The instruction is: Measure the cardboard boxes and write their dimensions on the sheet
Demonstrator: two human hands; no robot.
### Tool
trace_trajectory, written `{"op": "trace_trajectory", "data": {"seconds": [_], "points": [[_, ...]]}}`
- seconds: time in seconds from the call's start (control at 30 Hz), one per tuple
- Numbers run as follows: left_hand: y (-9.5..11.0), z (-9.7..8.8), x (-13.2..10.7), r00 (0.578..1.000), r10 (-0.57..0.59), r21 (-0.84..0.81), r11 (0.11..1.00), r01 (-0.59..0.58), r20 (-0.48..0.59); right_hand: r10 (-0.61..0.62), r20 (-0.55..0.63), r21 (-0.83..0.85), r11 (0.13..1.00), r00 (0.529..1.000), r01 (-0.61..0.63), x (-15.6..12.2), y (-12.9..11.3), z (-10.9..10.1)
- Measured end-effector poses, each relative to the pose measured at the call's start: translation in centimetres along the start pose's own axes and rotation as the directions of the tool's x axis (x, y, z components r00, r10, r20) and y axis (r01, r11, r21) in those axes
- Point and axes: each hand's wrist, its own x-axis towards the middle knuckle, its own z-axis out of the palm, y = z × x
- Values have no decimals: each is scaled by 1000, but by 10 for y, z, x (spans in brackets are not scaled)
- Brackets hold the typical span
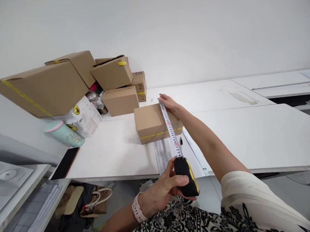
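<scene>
My left hand (pixel 163 189) is closed around a black and yellow tape measure case (pixel 186 176) near the table's front edge. Its white tape blade (pixel 169 128) runs out across the top of a small cardboard box (pixel 149 121) with a yellow strip on its front. My right hand (pixel 170 105) reaches to the box's far right corner and pinches the blade's end there. A printed sheet (pixel 165 153) lies under the box's front edge, with a black pen (pixel 181 141) beside it.
Several cardboard boxes (pixel 63 83) are piled against the wall at the back left, with a white packet (pixel 86 115) and a mint green tumbler (pixel 63 134). A dark phone (pixel 65 162) lies at the table's left edge. Bags (pixel 94 202) sit under the table (pixel 250 134).
</scene>
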Motion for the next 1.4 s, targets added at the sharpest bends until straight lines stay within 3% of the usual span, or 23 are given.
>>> {"op": "trace_trajectory", "data": {"seconds": [0.07, 0.13, 0.2, 0.23, 0.3, 0.37, 0.47, 0.57, 0.67, 0.8, 1.0, 1.1, 1.17, 1.23, 1.3, 1.4], "points": [[2, -20, -9, 995, 97, 1, 995, -97, 5, 109, -150, 157, 984, 983, -86, -6, 11, -19], [6, -49, -18, 964, 263, 60, 963, -261, -36, 280, -299, 346, 923, 912, -170, -22, 27, -38], [15, -84, -22, 884, 453, 221, 879, -422, -117, 412, -358, 446, 864, 838, -234, -50, 47, -51], [21, -102, -21, 822, 543, 325, 819, -473, -172, 462, -354, 470, 840, 813, -272, -67, 56, -54], [36, -134, -13, 735, 635, 461, 740, -489, -239, 516, -281, 471, 809, 809, -352, -102, 73, -52], [52, -159, -1, 735, 627, 477, 744, -468, -258, 524, -169, 428, 802, 835, -417, -132, 83, -44], [74, -180, 17, 813, 529, 403, 817, -411, -242, 461, 31, 382, 814, 887, -437, -156, 79, -34], [94, -183, 20, 855, 486, 378, 837, -396, -182, 334, 102, 422, 838, 937, -345, -155, 57, -39], [118, -172, 9, 845, 528, 388, 799, -460, -85, 260, -11, 415, 880, 965, -232, -144, 29, -55], [143, -150, -6, 816, 577, 403, 752, -521, -21, 270, -175, 283, 935, 947, -214, -131, 0, -66], [143, -151, -5, 831, 551, 422, 773, -474, -76, 326, -114, 144, 940, 938, -309, -118, -7, -57], [137, -156, 0, 839, 534, 422, 788, -449, -105, 161, -187, -157, 969, 969, -191, -113, -18, -54], [135, -156, 1, 837, 539, 429, 782, -452, -99, -44, -122, -312, 950, 992, 4, -111, -30, -53], [136, -153, 1, 836, 544, 437, 772, -462, -77, -178, 76, -343, 919, 981, 193, -110, -41, -50], [137, -149, 0, 838, 543, 443, 765, -467, -53, -194, 266, -338, 899, 944, 279, -109, -48, -45], [140, -144, 0, 837, 545, 439, 766, -469, -58, -160, 383, -343, 890, 910, 301, -102, -52, -37]]}}
